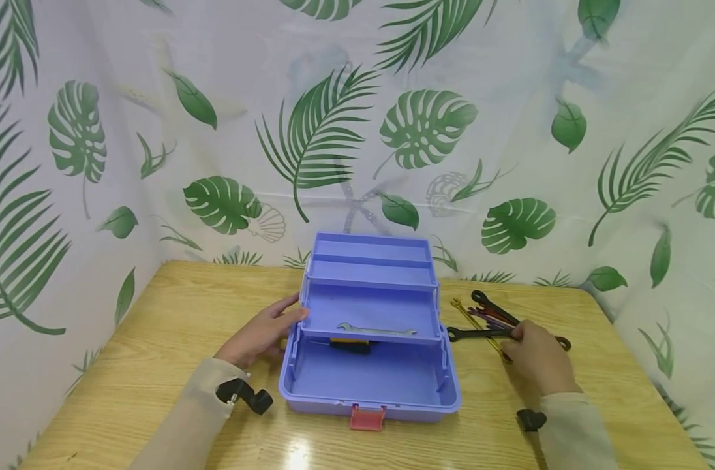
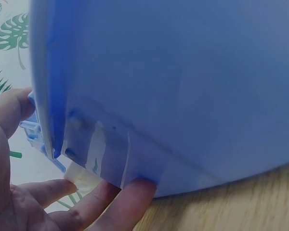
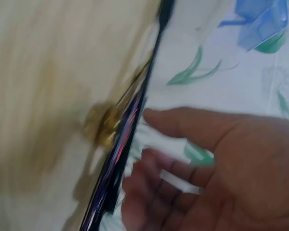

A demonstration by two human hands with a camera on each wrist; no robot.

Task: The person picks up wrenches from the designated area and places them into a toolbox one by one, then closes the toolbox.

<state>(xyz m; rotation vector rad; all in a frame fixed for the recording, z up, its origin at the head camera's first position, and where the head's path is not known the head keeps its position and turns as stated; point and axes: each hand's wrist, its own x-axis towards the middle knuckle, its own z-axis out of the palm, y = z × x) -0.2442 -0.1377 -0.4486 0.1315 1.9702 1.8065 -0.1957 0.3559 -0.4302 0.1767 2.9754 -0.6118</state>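
Observation:
A purple toolbox [image 1: 369,410] stands with its tiered trays raised. My left hand [image 1: 263,334] holds its left side, thumb at the tray edge; in the left wrist view, the fingers [image 2: 135,202] press against the wall. A silver wrench [image 1: 375,330] lies in the lower tray. Under that tray sits a yellow-and-black handled tool [image 1: 350,345], partly hidden. To the right, my right hand [image 1: 539,356] is at a pile of wrenches, its fingertips by a black wrench [image 1: 481,333]. In the right wrist view, the thumb and loosely bent fingers [image 3: 135,192] are beside the pile, nothing enclosed between them.
The pile also has a gold wrench [image 1: 466,314], another black wrench [image 1: 498,307] and purplish ones, crossing each other on the wooden table [image 1: 216,294]. A leaf-patterned cloth [image 1: 346,130] hangs behind. A pink latch [image 1: 366,418] hangs at the toolbox's front.

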